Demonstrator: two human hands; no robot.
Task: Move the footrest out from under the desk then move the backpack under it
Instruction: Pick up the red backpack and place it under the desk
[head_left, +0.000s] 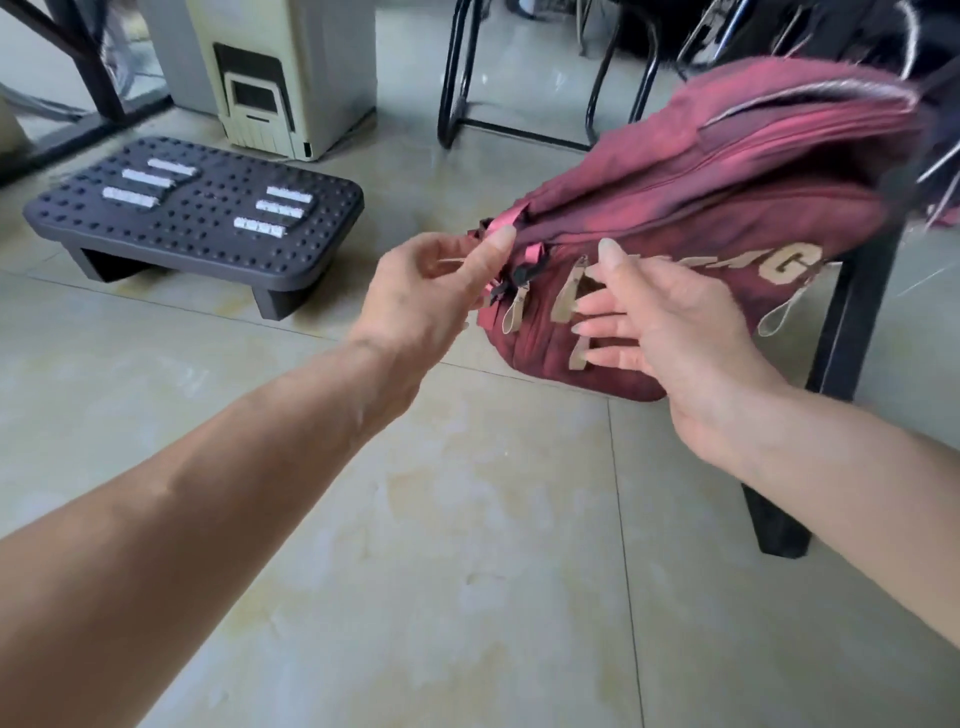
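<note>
A dark red backpack (717, 197) with cream letters and cream zip pulls hangs tilted above the floor at the right, blurred at its top. My left hand (426, 296) pinches the pink strap at the bag's lower left corner. My right hand (660, 327) lies flat against the bag's front pocket, fingers spread. The black studded footrest (202, 218) stands on the tiled floor at the left, apart from both hands.
A black desk leg (841, 353) stands right behind the backpack. A cream appliance (280, 78) sits beyond the footrest. Black chair legs (457, 78) rise at the back. A dark frame (78, 67) crosses the top left. Pale floor tiles fill the foreground.
</note>
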